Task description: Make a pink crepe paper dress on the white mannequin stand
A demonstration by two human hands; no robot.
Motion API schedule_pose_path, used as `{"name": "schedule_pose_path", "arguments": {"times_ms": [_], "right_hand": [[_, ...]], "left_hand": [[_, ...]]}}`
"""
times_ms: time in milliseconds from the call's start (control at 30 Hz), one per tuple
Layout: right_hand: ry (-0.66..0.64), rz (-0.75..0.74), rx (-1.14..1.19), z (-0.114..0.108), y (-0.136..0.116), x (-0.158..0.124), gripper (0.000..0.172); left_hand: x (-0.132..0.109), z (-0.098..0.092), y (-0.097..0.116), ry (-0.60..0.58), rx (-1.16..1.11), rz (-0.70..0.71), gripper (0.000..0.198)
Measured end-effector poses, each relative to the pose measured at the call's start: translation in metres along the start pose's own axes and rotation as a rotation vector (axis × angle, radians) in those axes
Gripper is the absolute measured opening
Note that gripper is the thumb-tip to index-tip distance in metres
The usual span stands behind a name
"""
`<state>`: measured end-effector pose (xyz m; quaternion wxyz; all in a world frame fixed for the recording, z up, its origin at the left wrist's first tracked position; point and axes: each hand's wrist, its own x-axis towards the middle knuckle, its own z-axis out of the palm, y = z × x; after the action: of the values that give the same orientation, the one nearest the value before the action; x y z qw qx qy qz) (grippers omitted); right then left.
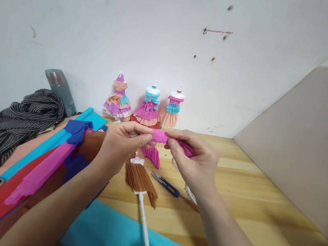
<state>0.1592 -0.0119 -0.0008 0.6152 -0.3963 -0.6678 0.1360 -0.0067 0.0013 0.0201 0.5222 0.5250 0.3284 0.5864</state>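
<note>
pinching a pink strip [159, 136] in closed fingertips [146, 138], left hand [122, 139] and right hand [200, 158] are hovering above the brown dress [140, 176]; snips [169, 185] are lying rightward.

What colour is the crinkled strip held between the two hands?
Bright pink; the strip shows best in the head view.
</note>
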Motion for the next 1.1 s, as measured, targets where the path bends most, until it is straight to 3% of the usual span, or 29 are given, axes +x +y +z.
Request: {"name": "schedule_pose_path", "arguments": {"times_ms": [133,333,700,833,1000,1100], "right_hand": [[-0.074,-0.111,-0.089,-0.003,0.001,0.002,0.017],[-0.074,-0.238,-0.271,-0.003,0.000,0.003,0.019],[-0.024,-0.132,-0.301,0.002,0.000,-0.001,0.012],[-0.028,-0.096,-0.251,0.001,0.002,-0.002,0.011],[-0.096,0.088,-0.045,0.000,0.001,0.001,0.009],[-0.112,0.153,0.037,0.000,-0.002,0.003,0.008]], "left_hand": [[-0.001,0.000,0.000,0.012,0.083,0.087,0.006],[-0.001,0.001,-0.006,0.069,0.224,0.246,0.013],[0.000,0.001,-0.014,0.151,0.458,0.400,0.013],[0.001,0.001,-0.013,0.172,0.429,0.355,0.005],[0.000,0.003,-0.007,0.195,0.335,0.231,0.002],[-0.003,0.004,-0.005,0.184,0.321,0.252,0.003]]}}
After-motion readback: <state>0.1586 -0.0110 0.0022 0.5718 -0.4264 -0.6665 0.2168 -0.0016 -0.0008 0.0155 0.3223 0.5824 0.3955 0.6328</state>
